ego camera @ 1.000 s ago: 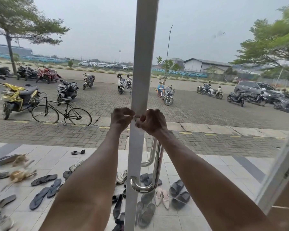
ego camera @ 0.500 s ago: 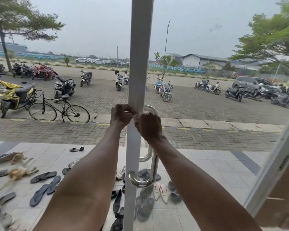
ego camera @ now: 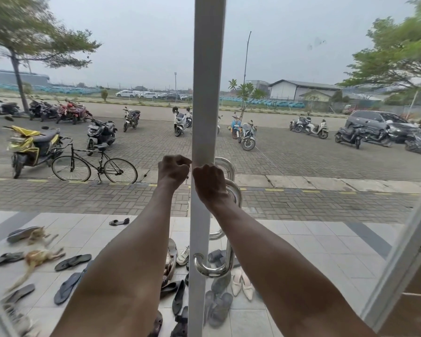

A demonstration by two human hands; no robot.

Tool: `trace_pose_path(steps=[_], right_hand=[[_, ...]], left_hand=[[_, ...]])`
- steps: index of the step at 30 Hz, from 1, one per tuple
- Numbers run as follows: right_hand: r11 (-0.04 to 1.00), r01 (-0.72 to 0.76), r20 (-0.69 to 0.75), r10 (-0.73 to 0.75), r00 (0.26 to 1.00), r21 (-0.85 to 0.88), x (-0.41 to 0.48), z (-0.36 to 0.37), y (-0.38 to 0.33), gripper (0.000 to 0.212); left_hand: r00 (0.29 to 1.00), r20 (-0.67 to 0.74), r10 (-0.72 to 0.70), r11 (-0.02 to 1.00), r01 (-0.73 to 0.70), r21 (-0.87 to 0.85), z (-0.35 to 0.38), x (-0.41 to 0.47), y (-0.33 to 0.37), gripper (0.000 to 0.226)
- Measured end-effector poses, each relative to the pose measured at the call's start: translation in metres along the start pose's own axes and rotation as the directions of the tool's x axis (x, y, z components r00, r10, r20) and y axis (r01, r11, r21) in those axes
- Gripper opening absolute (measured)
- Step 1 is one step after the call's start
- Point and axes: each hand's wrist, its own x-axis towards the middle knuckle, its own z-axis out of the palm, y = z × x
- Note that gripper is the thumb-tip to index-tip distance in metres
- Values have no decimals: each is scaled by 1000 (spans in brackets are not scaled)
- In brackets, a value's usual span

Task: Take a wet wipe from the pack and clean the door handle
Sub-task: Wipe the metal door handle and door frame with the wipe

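Chrome shows just past the curled fingers of the right hand (ego camera: 210, 183), where the door handle (ego camera: 229, 256) makes its upper bend off the right edge of the white door frame (ego camera: 206, 93). The left hand (ego camera: 174, 171) is also curled, at the frame's left edge. No wipe or pack shows, and I cannot tell what either hand grips. Wrap the bar fully, then rub down to the lower bend.

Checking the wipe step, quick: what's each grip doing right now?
Left grip: fingers curled beside the frame; what it holds cannot be told.
Right grip: fingers curled by the handle top; what it holds cannot be told.
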Motion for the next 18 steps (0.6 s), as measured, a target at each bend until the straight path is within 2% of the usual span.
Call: trace_pose_path(steps=[3,8,11,14,18], right_hand=[[999,-11,24,12,1000,-48,-11,-3,2,10],[999,31,-21,-32,999,-10,-12,6,-1,20],[999,47,11,-46,999,-18,4,8,-5,7],[1000,-14,-44,13,999,-26,13,9,-7,23],[984,-165,-77,170,982,65,16,15,-11,26]], left_hand=[[1000,-24,-9,1000,9,-22,0,3,2,31],[1000,-6,4,999,-4,-43,0,1,9,35],[1000,4,10,999,-10,-32,-2,0,7,33],[1000,12,23,1000,-23,-13,-4,1,3,31],[1000,22,8,1000,-8,8,-4,-1,-3,31]])
